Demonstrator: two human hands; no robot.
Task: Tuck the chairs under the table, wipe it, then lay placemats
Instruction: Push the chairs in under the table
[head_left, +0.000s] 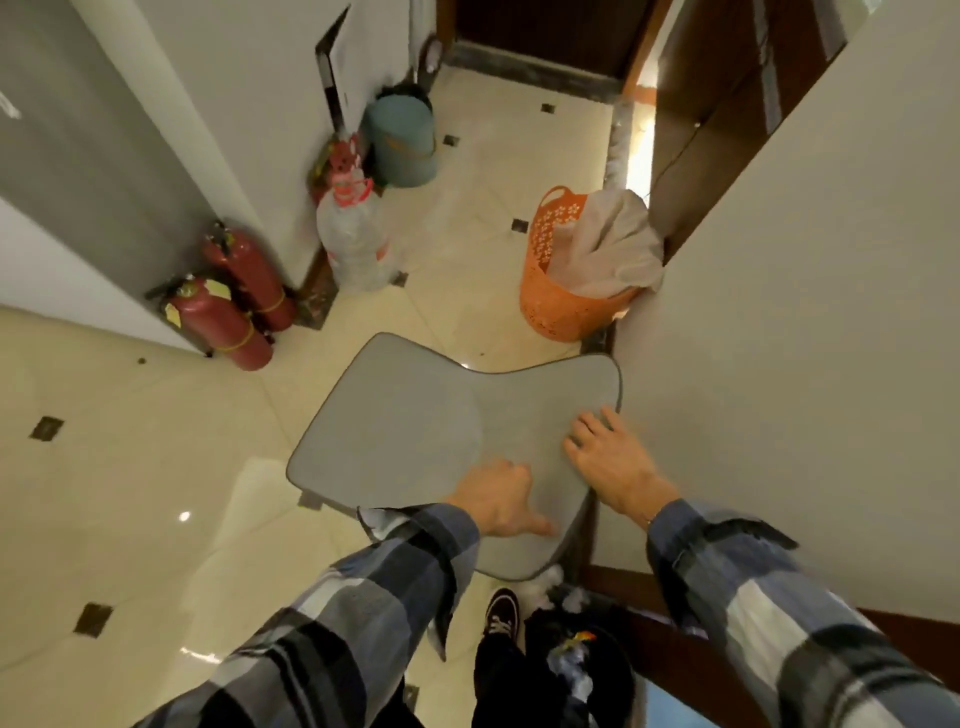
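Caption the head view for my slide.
Both hands, left hand and right hand, on a grey chair beside a wall.
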